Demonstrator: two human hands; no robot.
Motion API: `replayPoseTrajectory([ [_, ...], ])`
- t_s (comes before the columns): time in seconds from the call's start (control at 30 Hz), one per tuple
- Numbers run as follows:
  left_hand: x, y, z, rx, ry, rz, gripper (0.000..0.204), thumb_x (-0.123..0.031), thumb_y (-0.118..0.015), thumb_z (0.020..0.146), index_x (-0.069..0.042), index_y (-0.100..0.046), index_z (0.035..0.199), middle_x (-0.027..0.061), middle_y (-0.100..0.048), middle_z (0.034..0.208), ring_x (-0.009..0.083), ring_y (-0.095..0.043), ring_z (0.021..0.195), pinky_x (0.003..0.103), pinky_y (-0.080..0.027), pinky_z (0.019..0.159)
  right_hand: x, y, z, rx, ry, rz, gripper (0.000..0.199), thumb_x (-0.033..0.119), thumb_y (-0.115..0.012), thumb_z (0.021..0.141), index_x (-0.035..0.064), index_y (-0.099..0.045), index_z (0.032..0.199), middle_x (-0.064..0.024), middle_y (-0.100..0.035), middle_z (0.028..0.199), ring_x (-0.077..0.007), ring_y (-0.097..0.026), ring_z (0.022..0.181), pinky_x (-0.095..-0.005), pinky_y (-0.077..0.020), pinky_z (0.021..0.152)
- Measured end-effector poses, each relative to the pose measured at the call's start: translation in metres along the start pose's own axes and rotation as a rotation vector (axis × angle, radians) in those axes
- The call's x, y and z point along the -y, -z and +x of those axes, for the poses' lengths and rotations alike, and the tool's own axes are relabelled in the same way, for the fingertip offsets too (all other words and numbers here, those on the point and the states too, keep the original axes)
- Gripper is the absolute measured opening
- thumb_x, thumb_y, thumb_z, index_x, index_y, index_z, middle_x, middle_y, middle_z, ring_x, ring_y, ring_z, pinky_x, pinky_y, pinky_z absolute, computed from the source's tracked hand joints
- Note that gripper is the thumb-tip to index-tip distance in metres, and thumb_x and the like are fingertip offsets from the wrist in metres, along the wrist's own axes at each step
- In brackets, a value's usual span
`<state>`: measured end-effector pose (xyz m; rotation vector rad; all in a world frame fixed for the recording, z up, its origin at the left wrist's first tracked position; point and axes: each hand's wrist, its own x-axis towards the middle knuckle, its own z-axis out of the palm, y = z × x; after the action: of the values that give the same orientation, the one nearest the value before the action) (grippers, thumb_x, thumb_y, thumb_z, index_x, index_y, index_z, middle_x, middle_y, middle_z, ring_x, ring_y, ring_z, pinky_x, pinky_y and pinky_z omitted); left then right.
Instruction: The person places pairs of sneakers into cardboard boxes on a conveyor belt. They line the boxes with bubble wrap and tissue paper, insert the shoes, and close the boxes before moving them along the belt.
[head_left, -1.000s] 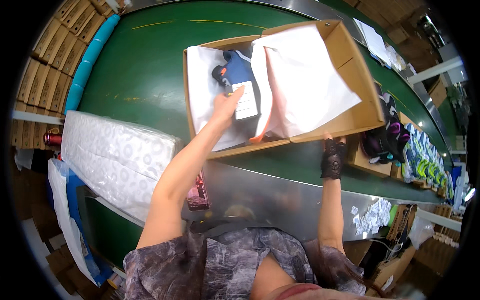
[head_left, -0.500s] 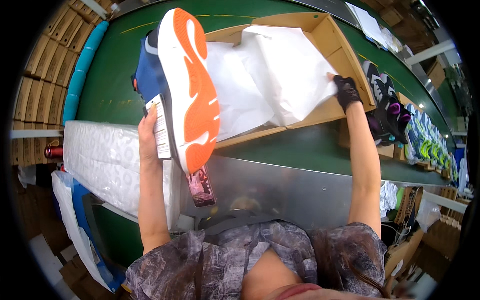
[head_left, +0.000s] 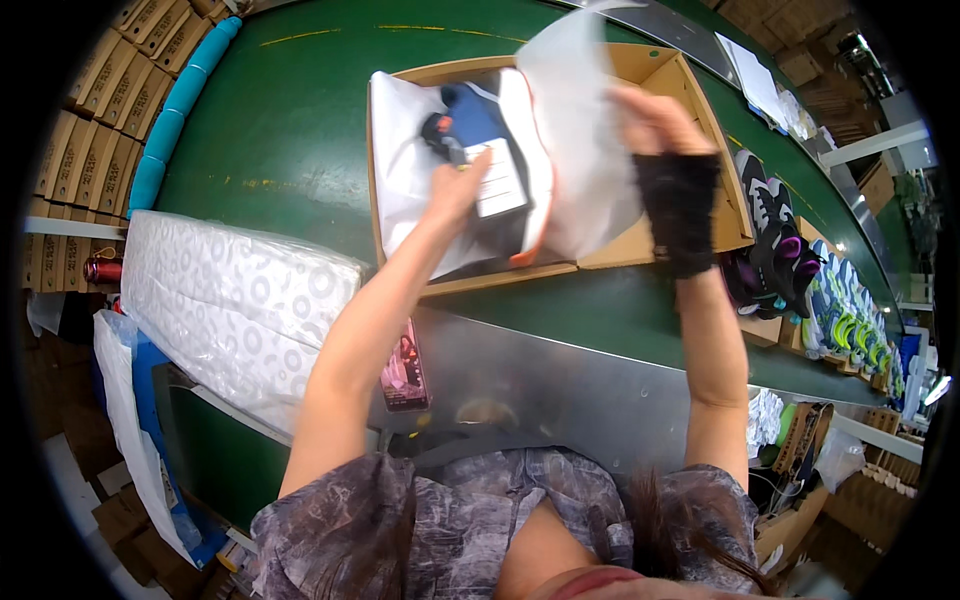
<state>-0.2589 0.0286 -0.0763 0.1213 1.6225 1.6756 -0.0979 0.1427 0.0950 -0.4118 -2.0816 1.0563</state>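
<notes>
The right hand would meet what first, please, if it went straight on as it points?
Most likely the white paper; blur leaves unclear whether the right hand already touches it.

The right hand (head_left: 677,165) is blurred, as is the white paper (head_left: 572,135) beside it (whether they touch is unclear); the white tag (head_left: 501,182) hides part of the blue shoe (head_left: 475,118).

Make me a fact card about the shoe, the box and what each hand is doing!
Left hand: holding blue shoe, thumb on white label
Right hand: dark fingerless glove, at raised white paper; blurred, grip unclear
Box: open brown cardboard, on green surface
Nearby: phone, plastic-wrapped bundle
</notes>
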Motion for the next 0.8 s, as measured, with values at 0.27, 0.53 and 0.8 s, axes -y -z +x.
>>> replayPoseTrajectory([
  [0.27, 0.028, -0.001, 0.038, 0.267, 0.162, 0.132, 0.045, -0.027, -0.059, 0.078, 0.01, -0.053, 0.101, 0.0175, -0.059, 0.097, 0.0254, -0.061, 0.081, 0.032, -0.051, 0.062, -0.031, -0.113, -0.043, 0.458, 0.272, -0.042, 0.031, -0.002, -0.055, 0.071, 0.0071, -0.056, 0.101, -0.0114, -0.054, 0.087, -0.0267, -0.057, 0.071, -0.0312, -0.0477, 0.063],
  [0.53, -0.036, 0.114, -0.03, -0.271, -0.386, 0.096, 0.037, -0.028, -0.051, 0.088, 0.003, -0.05, 0.107, 0.0129, -0.058, 0.098, 0.0182, -0.058, 0.089, 0.03, -0.048, 0.074, -0.063, -0.159, -0.104, 0.757, 0.136, -0.021, 0.032, 0.0, -0.052, 0.073, 0.0062, -0.054, 0.104, -0.0148, -0.051, 0.102, -0.0286, -0.057, 0.083, -0.0357, -0.0469, 0.07],
  [0.8, -0.002, 0.133, -0.048, -0.002, -0.288, 0.612, 0.086, -0.032, -0.07, 0.069, 0.011, -0.025, 0.128, 0.0225, -0.051, 0.114, 0.0254, -0.051, 0.105, 0.03, -0.041, 0.087, -0.025, -0.08, -0.165, 0.684, -0.026, 0.189, 0.029, 0.013, -0.068, 0.07, 0.0034, -0.059, 0.095, -0.0132, -0.054, 0.109, -0.0262, -0.056, 0.097, -0.0293, -0.0453, 0.078],
])
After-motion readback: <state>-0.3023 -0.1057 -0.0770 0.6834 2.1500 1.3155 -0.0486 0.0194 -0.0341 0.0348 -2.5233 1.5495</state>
